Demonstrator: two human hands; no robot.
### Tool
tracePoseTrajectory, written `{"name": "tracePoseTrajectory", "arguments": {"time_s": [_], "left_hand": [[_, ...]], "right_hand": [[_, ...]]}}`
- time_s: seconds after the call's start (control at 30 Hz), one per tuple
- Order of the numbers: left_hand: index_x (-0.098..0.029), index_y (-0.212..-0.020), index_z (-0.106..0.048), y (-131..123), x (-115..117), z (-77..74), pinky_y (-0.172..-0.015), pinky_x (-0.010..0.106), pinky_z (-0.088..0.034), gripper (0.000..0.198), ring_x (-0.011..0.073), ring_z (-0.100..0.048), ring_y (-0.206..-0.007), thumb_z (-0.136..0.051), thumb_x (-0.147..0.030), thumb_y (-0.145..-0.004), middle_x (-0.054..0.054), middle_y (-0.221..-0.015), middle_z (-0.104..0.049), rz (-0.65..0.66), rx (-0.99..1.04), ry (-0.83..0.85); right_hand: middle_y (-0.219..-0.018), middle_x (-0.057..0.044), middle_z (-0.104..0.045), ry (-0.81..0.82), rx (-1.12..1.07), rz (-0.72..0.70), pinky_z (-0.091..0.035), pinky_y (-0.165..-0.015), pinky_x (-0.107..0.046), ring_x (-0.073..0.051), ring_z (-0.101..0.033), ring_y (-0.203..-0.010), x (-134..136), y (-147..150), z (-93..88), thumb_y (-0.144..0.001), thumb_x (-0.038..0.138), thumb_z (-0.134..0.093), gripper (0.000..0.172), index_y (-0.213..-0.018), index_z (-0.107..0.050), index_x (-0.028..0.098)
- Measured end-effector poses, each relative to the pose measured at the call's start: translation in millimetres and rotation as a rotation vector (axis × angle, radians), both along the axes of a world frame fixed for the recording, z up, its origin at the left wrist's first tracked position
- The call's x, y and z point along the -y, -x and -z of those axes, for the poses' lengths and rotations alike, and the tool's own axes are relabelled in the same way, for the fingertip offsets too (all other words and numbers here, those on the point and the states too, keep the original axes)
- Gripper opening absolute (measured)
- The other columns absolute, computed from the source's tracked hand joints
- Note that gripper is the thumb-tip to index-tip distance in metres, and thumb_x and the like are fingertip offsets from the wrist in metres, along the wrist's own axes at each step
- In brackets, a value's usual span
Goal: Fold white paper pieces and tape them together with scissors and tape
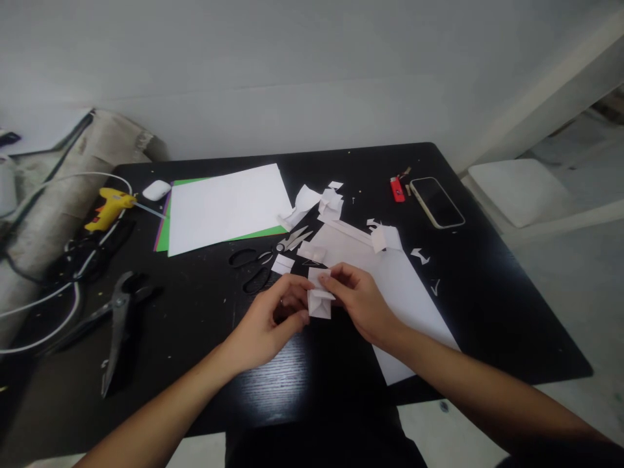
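Both hands meet over the middle of a black table (497,292). Between them is a small folded piece of white paper (319,300). My left hand (273,318) pinches its left edge with curled fingers. My right hand (358,299) grips its upper right part between thumb and fingers. Under my right hand lies a larger white sheet (414,292), reaching to the table's front edge. Black-handled scissors (266,257) lie just beyond my hands, blades pointing right.
White sheets on green and purple paper (224,205) lie at the back left. Paper scraps (331,205) are scattered mid-table. A yellow glue gun (108,207), a white case (156,190), cables and pliers (117,318) are on the left. A red lighter (398,189) and a phone (437,202) sit back right.
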State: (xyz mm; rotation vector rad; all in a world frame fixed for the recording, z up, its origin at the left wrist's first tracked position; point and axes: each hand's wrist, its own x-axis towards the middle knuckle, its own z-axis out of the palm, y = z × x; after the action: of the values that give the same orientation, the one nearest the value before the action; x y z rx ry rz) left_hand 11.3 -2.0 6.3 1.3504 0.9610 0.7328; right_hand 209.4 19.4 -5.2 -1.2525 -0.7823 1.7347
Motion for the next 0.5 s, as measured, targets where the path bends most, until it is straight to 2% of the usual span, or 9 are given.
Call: {"name": "tracePoseTrajectory", "arguments": {"time_s": [0.17,0.33,0.43,0.5], "left_hand": [[-0.023,-0.122,-0.061,-0.4,-1.8,-1.7,-0.068,0.030,-0.057,0.033,0.0161,-0.065,-0.077,-0.065,-0.018,-0.090,0.003,-0.092,-0.066,-0.014,0.046,0.056],[-0.022,-0.112,-0.066,-3.8,-0.9,6.7,-0.063,0.026,-0.056,0.018,0.0136,-0.062,-0.071,-0.067,-0.023,-0.093,0.000,-0.084,-0.064,-0.099,-0.041,0.014],[-0.021,-0.102,-0.069,-4.9,-1.5,8.0,-0.059,0.024,-0.057,0.010,0.0130,-0.062,-0.068,-0.067,-0.027,-0.094,0.000,-0.079,-0.064,-0.157,-0.023,0.015],[-0.019,-0.098,-0.070,-4.8,-3.5,6.2,-0.057,0.023,-0.056,0.010,0.0120,-0.062,-0.064,-0.069,-0.028,-0.094,-0.002,-0.075,-0.063,-0.197,-0.016,0.007]], "right_hand": [[-0.073,0.002,-0.064,-0.028,0.009,-0.014,-0.055,-0.067,-0.030,-0.016,-0.061,-0.070,1.6,-0.7,0.9,-0.070,0.051,-0.093,0.041,-0.075,-0.066,0.020],[-0.076,0.002,-0.065,-0.042,0.032,-0.032,-0.056,-0.070,-0.030,-0.016,-0.062,-0.074,0.8,-0.2,1.2,-0.071,0.051,-0.092,0.040,-0.076,-0.067,0.020],[-0.082,0.001,-0.069,-0.015,-0.004,-0.073,-0.059,-0.071,-0.029,-0.017,-0.067,-0.081,0.8,0.7,-0.1,-0.072,0.050,-0.091,0.040,-0.085,-0.068,0.020],[-0.084,0.001,-0.071,0.007,-0.039,-0.104,-0.061,-0.069,-0.030,-0.018,-0.070,-0.081,1.8,0.9,-1.2,-0.076,0.052,-0.088,0.043,-0.098,-0.066,0.021]]}}
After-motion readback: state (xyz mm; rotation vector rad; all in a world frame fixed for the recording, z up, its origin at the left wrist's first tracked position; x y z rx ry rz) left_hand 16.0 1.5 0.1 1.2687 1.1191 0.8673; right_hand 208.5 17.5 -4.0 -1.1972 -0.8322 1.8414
